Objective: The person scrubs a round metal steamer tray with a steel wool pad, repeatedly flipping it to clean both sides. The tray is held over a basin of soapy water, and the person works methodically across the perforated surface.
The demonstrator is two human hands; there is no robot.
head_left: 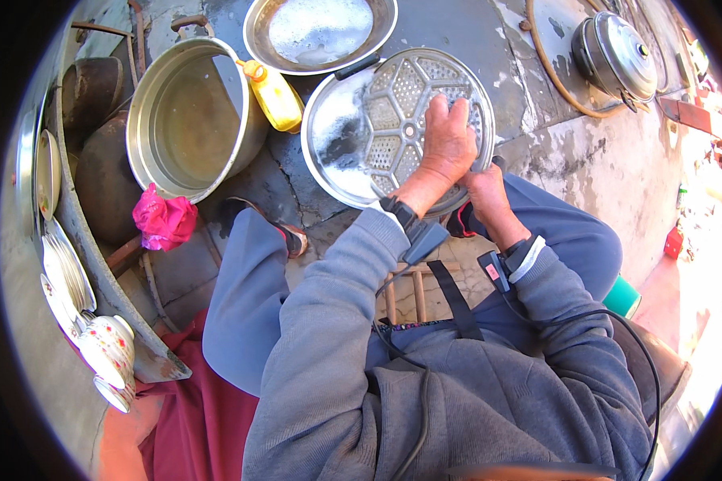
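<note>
A round perforated metal steamer plate is tilted over a shiny round metal vessel with white suds on its left side. My left hand is over the plate's right half, its fingers bent down against the holes. Whatever lies under those fingers is hidden. At the plate's lower right edge, my right hand is closed around the rim; its fingertips are out of sight. A yellow squeeze bottle leans between the vessel and a large metal pot of cloudy water.
Beyond the plate is a basin of suds. A pink cloth or bag hangs by the pot's near rim. Plates and flowered bowls line the left ledge. A lidded pot and hose are at far right.
</note>
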